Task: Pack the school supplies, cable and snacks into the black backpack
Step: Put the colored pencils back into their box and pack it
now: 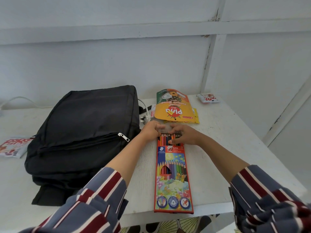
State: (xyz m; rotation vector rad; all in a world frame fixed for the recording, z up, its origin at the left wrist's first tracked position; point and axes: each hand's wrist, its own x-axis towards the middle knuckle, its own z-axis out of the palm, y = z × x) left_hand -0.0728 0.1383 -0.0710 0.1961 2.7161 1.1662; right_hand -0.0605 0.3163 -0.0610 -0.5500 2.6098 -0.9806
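I had the left hand (151, 131) curled over the far ends of the coloured pencils (165, 139) and the right hand (186, 136) pinching the same row from the other side, thumb on the near side and fingers laid across the top. Something clear and blurred sat under the fingertips; I could not tell whether it was a tray or a flap. The pencils stuck out of the long red cardboard pencil box (172, 179), which lay flat on the white painted table (227, 140), its near end at the table's edge.

I judged the step to be seating the pencils back in the box, and to do it well I wanted both hands pushing evenly toward me along the box's length — a skewed push would jam a pencil against the mouth or buckle the thin card.

Just left of the box lay the black fabric backpack (84, 132), flat, its metal zip pull (123, 137) at the end of a closed zip, so nothing could go in until that was opened. Beyond the hands were the white cable with its plug (144, 117), the yellow-and-green biscuit pouch (173, 106) and a small red-and-white snack packet (208, 98) — all unpacked. Another red-and-white packet (13, 146) lay at the bag's far left.
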